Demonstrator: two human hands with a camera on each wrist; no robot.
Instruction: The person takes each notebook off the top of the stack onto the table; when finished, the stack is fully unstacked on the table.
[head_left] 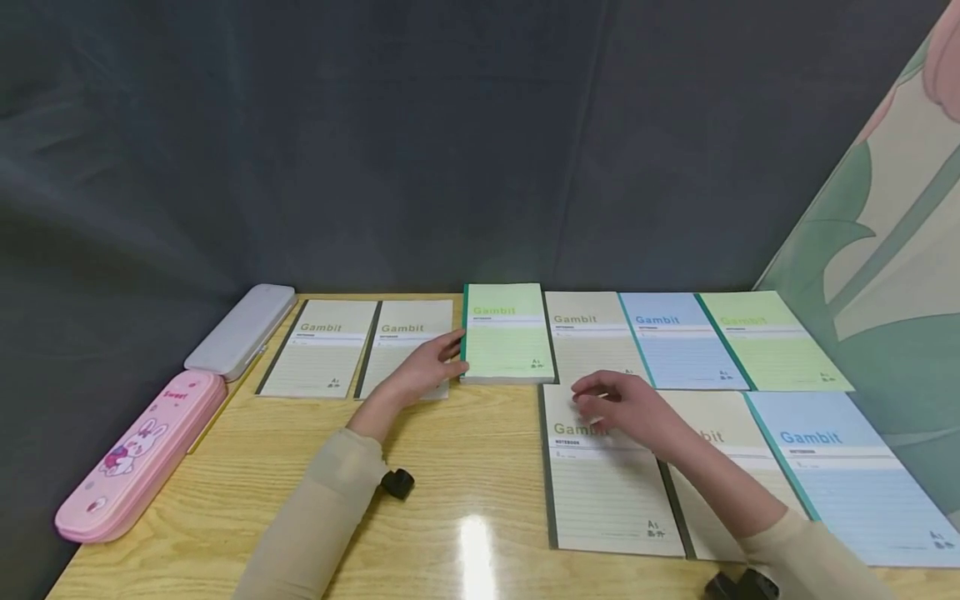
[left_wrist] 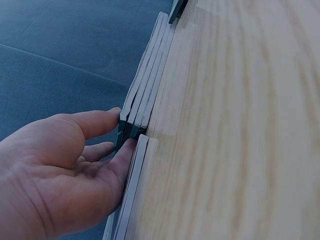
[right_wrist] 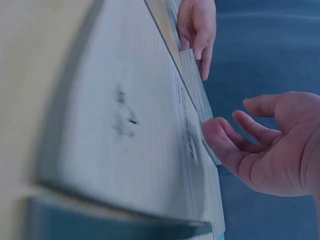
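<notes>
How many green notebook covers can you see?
2: the middle green notebook, which the left hand touches, and the far-right green notebook ending the back row. Others may be hidden underneath.

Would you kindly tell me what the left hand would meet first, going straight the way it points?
The left hand would first meet the green-topped notebook stack; it already appears to touch its left edge.

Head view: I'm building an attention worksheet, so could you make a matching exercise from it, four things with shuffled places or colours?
1. Left hand
2. Right hand
3. Near case
4. Far case

A. White
B. Over a grey-spined notebook
C. Pink
D. At the left edge of the green-topped stack

Pairs: 1-D, 2-B, 3-C, 4-A
</notes>
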